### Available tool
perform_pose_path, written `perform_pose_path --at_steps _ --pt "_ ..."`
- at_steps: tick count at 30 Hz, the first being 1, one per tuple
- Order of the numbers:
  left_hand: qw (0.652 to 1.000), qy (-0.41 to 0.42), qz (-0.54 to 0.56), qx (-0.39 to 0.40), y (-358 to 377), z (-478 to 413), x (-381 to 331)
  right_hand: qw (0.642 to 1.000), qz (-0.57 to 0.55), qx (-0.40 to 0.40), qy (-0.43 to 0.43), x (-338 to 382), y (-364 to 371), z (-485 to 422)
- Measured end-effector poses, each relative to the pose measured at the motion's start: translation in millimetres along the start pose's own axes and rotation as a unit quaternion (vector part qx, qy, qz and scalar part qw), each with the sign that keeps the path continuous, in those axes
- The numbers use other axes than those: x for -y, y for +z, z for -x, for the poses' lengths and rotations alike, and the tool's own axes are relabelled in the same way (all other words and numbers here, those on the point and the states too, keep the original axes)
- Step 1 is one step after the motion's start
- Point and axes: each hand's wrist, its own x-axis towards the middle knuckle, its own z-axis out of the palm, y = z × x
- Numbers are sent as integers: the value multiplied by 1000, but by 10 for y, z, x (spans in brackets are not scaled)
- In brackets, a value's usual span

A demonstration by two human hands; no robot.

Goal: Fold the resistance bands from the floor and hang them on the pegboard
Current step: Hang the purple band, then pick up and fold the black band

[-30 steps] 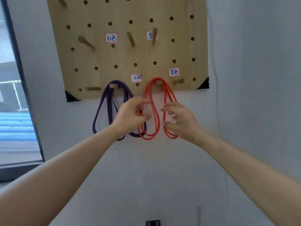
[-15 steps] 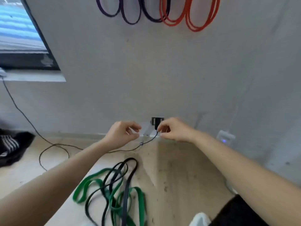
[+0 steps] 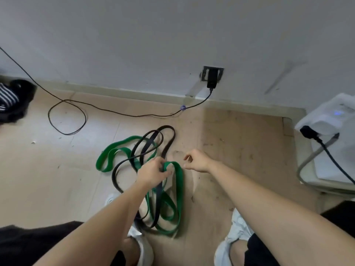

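Head view: I see the left hand (image 3: 153, 172) down at the tangle on the floor (image 3: 57, 179), fingers curled round a loop of the green band (image 3: 179, 181); the black band (image 3: 169, 139) lies tangled through it. Right hand (image 3: 197, 160) hovers just beside that loop, fingers loosely curled, thumb near forefinger, holding nothing; cable (image 3: 115, 112) trails along the wall behind.

Lived-in room (wall socket (image 3: 212, 76), trailing cable (image 3: 67, 117)).

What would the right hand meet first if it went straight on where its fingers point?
Probably the green band, at the loop that the left hand grips, just ahead of the right hand. Depth is unclear, so it might pass just above.
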Motion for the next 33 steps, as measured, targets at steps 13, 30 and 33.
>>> perform_pose_path --at_steps 13,30,33 --pt "983 -76 165 -33 239 -90 377 998 21 10 -60 -192 748 -557" --pt "949 165 267 -38 -1407 219 -1192 957 111 -188 191 -1114 -1290 614" --pt "948 216 232 -23 -1666 417 -1460 974 97 -168 115 -758 -1509 902"
